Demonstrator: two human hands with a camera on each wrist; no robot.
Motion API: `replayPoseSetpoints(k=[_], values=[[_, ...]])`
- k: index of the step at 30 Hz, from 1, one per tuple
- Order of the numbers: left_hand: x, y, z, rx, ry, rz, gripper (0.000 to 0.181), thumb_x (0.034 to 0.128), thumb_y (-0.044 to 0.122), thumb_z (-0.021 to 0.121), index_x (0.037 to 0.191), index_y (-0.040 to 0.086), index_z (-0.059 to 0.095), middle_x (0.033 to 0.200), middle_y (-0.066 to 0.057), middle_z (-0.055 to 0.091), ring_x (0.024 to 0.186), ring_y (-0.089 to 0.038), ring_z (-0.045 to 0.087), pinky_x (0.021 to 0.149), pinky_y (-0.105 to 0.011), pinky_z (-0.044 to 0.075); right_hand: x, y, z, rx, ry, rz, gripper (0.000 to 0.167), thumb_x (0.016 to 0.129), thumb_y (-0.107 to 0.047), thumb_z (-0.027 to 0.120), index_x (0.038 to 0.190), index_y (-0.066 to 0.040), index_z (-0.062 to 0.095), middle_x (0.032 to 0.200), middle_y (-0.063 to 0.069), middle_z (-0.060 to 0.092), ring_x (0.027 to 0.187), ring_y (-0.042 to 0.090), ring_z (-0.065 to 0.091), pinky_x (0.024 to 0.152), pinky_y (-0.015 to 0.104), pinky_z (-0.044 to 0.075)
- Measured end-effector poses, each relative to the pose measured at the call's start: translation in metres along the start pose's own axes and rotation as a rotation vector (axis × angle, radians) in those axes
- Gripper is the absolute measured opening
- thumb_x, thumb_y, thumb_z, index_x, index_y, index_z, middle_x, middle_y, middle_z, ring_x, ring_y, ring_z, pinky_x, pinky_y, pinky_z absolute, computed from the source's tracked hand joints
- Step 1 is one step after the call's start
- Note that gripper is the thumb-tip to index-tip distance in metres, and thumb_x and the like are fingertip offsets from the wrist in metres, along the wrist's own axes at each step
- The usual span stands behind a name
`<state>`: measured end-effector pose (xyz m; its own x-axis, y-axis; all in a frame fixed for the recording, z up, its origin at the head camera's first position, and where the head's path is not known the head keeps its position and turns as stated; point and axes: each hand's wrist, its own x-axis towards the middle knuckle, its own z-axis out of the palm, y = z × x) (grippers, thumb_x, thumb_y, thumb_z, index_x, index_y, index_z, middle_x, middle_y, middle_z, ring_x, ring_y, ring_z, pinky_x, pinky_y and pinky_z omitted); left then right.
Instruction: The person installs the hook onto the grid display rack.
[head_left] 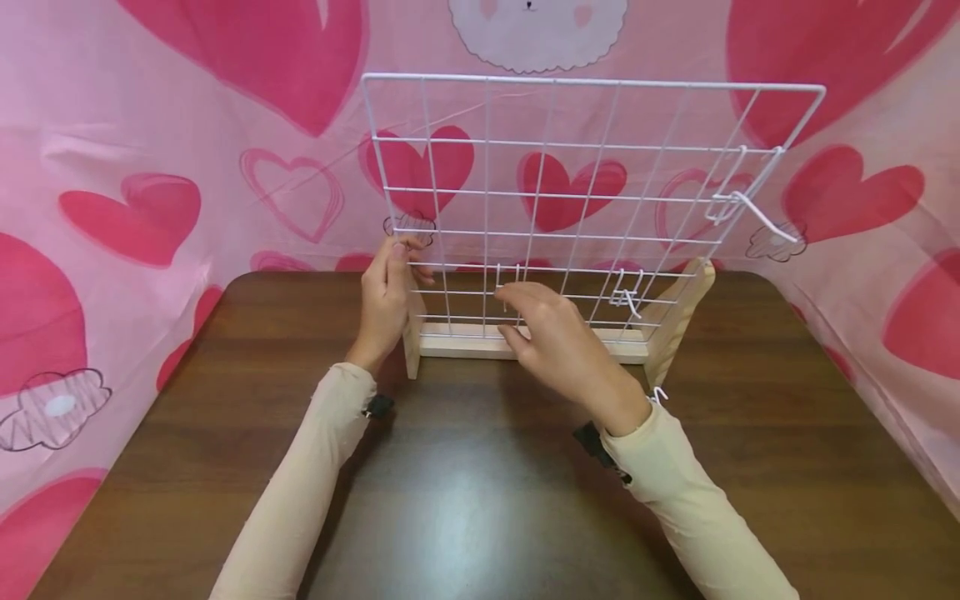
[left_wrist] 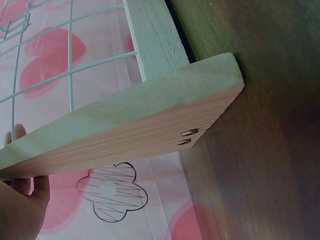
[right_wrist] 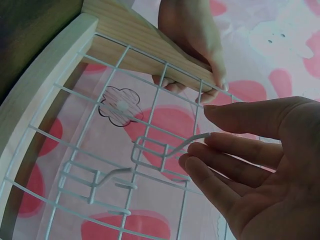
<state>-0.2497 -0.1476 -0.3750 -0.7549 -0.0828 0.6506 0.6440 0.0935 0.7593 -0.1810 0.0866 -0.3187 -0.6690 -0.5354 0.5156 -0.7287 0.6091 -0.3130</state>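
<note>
Brown wood grain covers the table (head_left: pixel 465 467) below the fingers, and on it a white grid (head_left: pixel 555 196) stands in a wooden stand (head_left: pixel 457 344). The grid looks stiff and fairly light, its coating probably a little slippery; the wood seems the surer hold. The left hand (head_left: pixel 385 287) has it there, fingers and thumb wrapped about the side board (left_wrist: pixel 125 127), which is pale, grained and straight-edged.

The right hand (head_left: pixel 558 342) grasps nothing that I can see; its fingers are loose and nearly straight, with one hook (right_wrist: pixel 166 152) right at their tips. That hook sits against the grid, and I cannot tell whether a fingertip touches it. I'd judge it light, rigid and hard to break, best pinched by its prong. It is bent white wire, a squarish frame with one angled prong. Just right of those fingers is a second hook (right_wrist: pixel 95 185); a third hook (head_left: pixel 757 215) hangs higher, farther right.
</note>
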Motion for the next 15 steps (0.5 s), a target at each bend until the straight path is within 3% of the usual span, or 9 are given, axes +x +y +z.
replayPoseSetpoints(k=[4,11,15], values=[[0.000,0.000,0.000,-0.005,-0.002,0.009,0.037,0.1093,0.024,0.036,0.113,-0.006,0.058,0.090,-0.030,0.060,0.074,-0.034,0.065,0.069,-0.054,0.058,0.000,-0.002,-0.004,-0.006,0.020,-0.013,0.036,0.084,-0.002,0.074,0.118,0.006,0.066,0.120,0.019,0.067,0.118,0.031,0.060,0.106,0.043,0.047],[0.000,0.002,0.001,-0.020,0.010,-0.007,0.033,0.1092,0.015,0.034,0.113,-0.009,0.057,0.092,-0.031,0.058,0.074,-0.021,0.065,0.069,-0.051,0.058,-0.002,-0.005,-0.011,0.001,0.042,-0.033,0.034,0.085,-0.003,0.075,0.118,0.004,0.067,0.118,0.016,0.068,0.116,0.028,0.061,0.104,0.042,0.049],[0.000,0.014,0.003,-0.008,0.000,-0.013,0.031,0.1082,0.008,0.033,0.112,-0.012,0.056,0.092,-0.030,0.059,0.074,-0.023,0.064,0.070,-0.057,0.057,-0.003,-0.007,-0.015,0.012,0.051,-0.038,0.032,0.086,-0.004,0.075,0.117,0.003,0.068,0.118,0.015,0.068,0.116,0.027,0.061,0.104,0.042,0.050]])
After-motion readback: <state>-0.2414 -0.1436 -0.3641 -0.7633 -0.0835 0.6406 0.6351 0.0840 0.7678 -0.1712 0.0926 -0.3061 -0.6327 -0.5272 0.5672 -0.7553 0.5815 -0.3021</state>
